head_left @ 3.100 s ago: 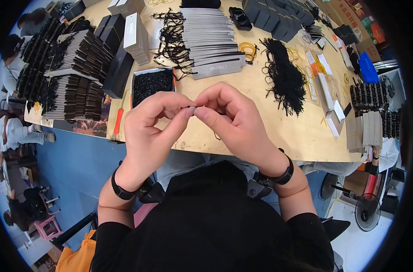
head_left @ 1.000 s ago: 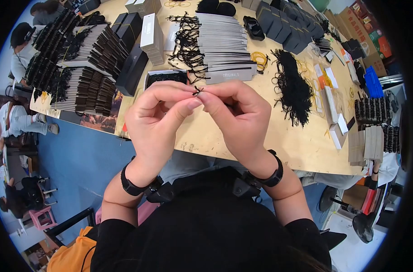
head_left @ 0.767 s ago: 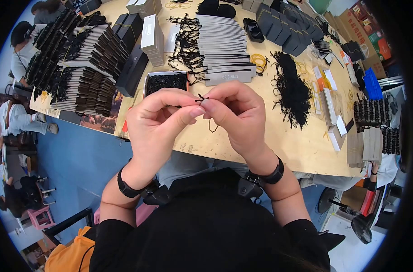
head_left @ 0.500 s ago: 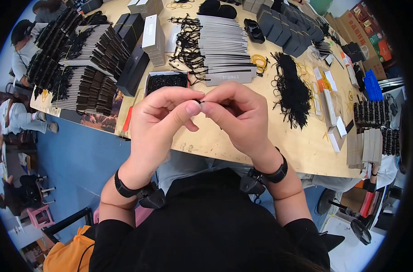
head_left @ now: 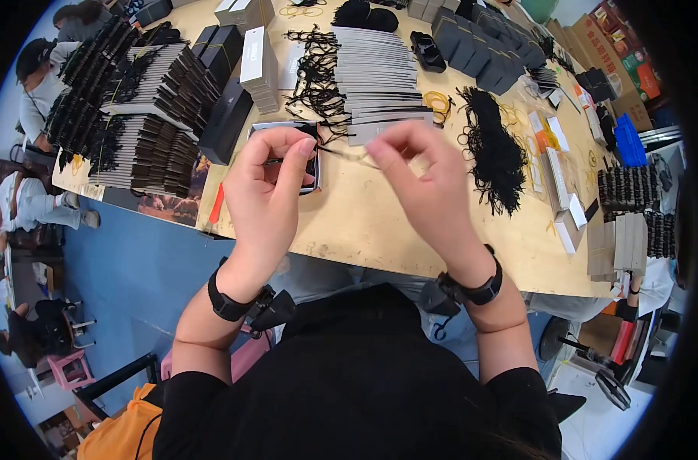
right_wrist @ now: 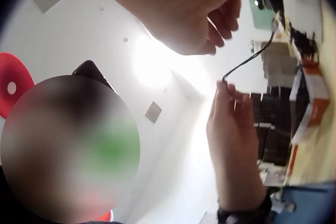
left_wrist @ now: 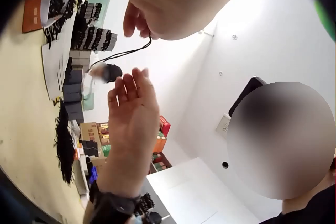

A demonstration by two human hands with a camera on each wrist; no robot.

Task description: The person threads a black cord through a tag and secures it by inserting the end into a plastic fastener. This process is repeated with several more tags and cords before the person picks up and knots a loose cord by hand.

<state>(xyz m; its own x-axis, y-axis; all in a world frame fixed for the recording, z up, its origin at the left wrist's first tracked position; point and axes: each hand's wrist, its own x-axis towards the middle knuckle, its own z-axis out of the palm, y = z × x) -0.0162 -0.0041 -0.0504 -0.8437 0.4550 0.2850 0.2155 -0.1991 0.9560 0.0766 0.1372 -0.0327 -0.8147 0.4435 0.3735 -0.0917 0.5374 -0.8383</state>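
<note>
A thin black looped cord (left_wrist: 126,53) is pinched at one end by my left hand (head_left: 266,188), between thumb and forefinger. From there the cord (right_wrist: 249,60) stretches toward the right, its far end blurred. My right hand (head_left: 433,180) is beside that far end; in the left wrist view the right hand (left_wrist: 134,116) has loosely extended fingers, apart from the cord. Behind my left hand is an open box (head_left: 320,172) with black contents, partly hidden. Grey printed strips (head_left: 376,73) with black cords lie beyond the hands.
Bundled grey cards (head_left: 146,157) with black cords are stacked at left, near dark boxes (head_left: 225,123). A black cord bundle (head_left: 491,153) and yellow bands (head_left: 438,103) lie to the right. A red-handled tool (head_left: 217,205) is near the front edge. People are at far left.
My hands, close together before, have moved apart, the left to the left and the right to the right. The cord now shows stretched out from my left fingers.
</note>
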